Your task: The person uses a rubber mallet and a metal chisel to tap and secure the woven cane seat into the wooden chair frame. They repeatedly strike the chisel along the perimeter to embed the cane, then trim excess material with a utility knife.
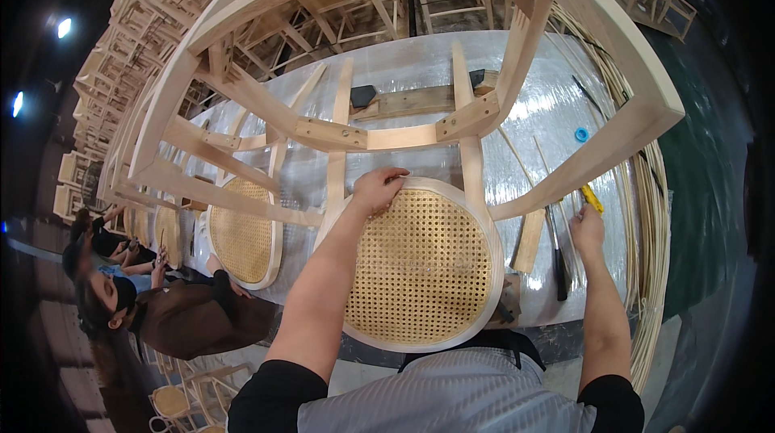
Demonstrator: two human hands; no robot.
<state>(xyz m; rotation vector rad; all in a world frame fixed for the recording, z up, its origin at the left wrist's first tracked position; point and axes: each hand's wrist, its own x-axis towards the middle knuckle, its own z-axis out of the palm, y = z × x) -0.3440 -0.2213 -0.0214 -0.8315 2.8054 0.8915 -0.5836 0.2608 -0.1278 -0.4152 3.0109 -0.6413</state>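
Observation:
A pale wooden chair frame lies on the table before me, its open seat frame rising toward the top. Its round backrest, filled with woven cane in a light wooden ring, is nearest my body. My left hand is closed over the ring's far edge, fingers curled on the rim. Off to the right, my right hand is closed at a small yellow tool, which sticks out past the fingers; its exact kind is unclear. A black-handled tool with a thin shaft lies just left of that hand.
Long cane strips run along the table's right side. A blue tape ring and a wood strip lie on the plastic-covered table. At left, a masked co-worker touches another cane chair back. Stacked chair frames stand beyond.

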